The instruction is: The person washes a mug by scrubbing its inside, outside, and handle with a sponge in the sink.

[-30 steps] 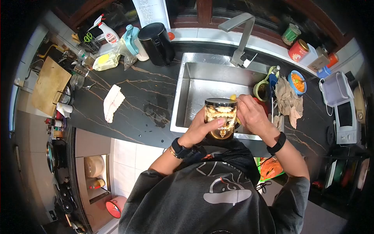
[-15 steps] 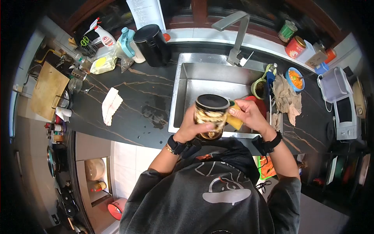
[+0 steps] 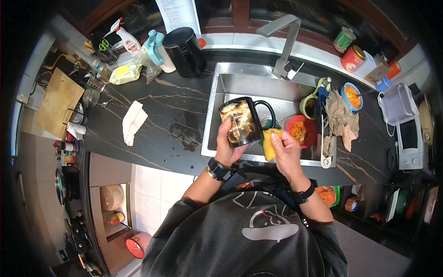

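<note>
My left hand [image 3: 225,148] grips a black mug [image 3: 241,122] with a gold and white pattern, from below and the side. The mug is tilted over the front of the sink [image 3: 208,138], its black handle pointing right. Pinched in my right hand [image 3: 288,151] is a yellow sponge [image 3: 271,144] with a green side, close to the base of the mug; I cannot tell if they touch. Inside the sink, right of the sponge, sits a red bowl [image 3: 312,135] with orange scraps in it. Behind that is a green pot-like container [image 3: 310,107].
The faucet [image 3: 287,51] rises at the sink's back edge. To the right lie a crumpled brown cloth [image 3: 340,114] and a blue bowl [image 3: 346,94] of orange food. A pale cloth [image 3: 134,122] is on the left counter; a black pitcher [image 3: 183,53] stands behind.
The mug has tipped and turned, so its handle now shows on the right. My right hand with the sponge has moved left and down, uncovering the red bowl.
</note>
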A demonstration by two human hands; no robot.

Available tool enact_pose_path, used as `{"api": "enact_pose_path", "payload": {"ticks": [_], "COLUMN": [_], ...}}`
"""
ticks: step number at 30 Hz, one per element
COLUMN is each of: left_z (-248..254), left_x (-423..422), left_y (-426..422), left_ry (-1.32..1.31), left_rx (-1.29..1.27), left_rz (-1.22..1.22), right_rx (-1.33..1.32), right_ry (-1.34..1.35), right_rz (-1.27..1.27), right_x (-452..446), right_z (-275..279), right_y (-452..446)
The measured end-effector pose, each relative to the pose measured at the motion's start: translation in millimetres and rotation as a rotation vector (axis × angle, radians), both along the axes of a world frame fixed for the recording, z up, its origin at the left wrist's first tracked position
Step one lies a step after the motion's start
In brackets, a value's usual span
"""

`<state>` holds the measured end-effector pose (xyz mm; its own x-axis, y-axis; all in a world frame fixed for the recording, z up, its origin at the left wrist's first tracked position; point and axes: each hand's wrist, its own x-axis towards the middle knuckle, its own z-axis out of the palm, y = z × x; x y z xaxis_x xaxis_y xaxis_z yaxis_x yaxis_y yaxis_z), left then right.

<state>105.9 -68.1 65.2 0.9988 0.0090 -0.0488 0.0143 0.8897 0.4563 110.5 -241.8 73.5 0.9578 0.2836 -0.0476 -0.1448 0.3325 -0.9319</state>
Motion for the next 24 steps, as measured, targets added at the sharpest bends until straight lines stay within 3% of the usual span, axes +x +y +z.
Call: {"api": "enact_pose_path", "payload": {"ticks": [2, 4, 5, 9, 11, 15, 17, 21, 24], "left_z": [3, 6, 7, 3, 0, 12, 12, 21, 30], "left_x": [4, 5, 4, -1, -3, -13, -17, -18, -19], "left_y": [7, 9, 10, 9, 7, -1, -5, -4, -1], "left_ry": [-0.030, -0.056, -0.057, -0.045, -0.109, -0.204, -0.119, -0.143, 0.011], "left_rx": [-0.106, -0.298, -0.299, -0.369, -0.395, -0.514, -0.446, -0.404, -0.042], "left_rz": [-0.071, -0.153, -0.149, -0.305, -0.483, -0.589, -0.543, -0.626, -0.568], "right_rx": [-0.258, -0.214, -0.168, -0.172, -0.251, -0.176, -0.229, 0.088, 0.133], "right_ry": [-0.005, -0.014, -0.021, -0.152, -0.243, -0.240, -0.269, -0.023, -0.104], "right_rz": [0.050, -0.087, -0.225, -0.340, -0.215, 0.085, 0.249, 0.389, 0.359], "right_x": [-2, 0, 1, 13, 26, 46, 39, 26, 31], "right_z": [17, 23, 26, 50, 56, 42, 41, 40, 31], "right_y": [-8, -16, -19, -25, -28, -37, -32, -16, -17]}}
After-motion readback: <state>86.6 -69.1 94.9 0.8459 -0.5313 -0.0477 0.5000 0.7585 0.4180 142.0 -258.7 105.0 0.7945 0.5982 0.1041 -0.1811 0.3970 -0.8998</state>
